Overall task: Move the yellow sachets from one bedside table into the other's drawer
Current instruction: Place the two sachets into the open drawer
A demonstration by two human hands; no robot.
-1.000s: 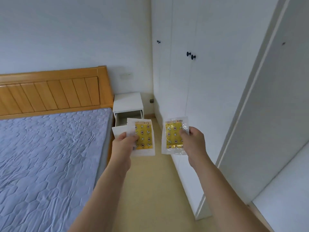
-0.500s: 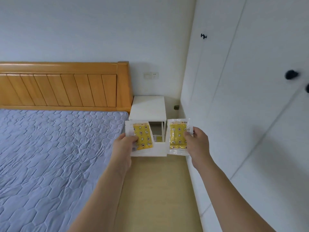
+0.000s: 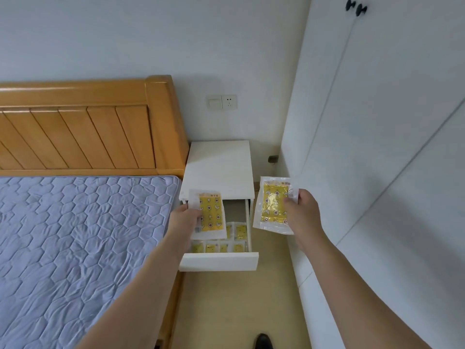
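Sachets already lie in rows in the open drawer [image 3: 219, 260], which half a second ago we saw from farther off. Our left hand [image 3: 185, 222] pinches a yellow sachet [image 3: 210, 214] over it; our right hand [image 3: 303, 214] pinches another sachet [image 3: 273, 205] beside the bedside table [image 3: 219, 167].

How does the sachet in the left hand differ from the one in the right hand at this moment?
The left hand's sachet hangs over the open drawer; the right hand's sachet is off to the drawer's right, over the floor. The left one looks matte, the right one glossy and crinkled. The left hand holds its left edge, the right hand its right edge. Both are yellow with white borders.
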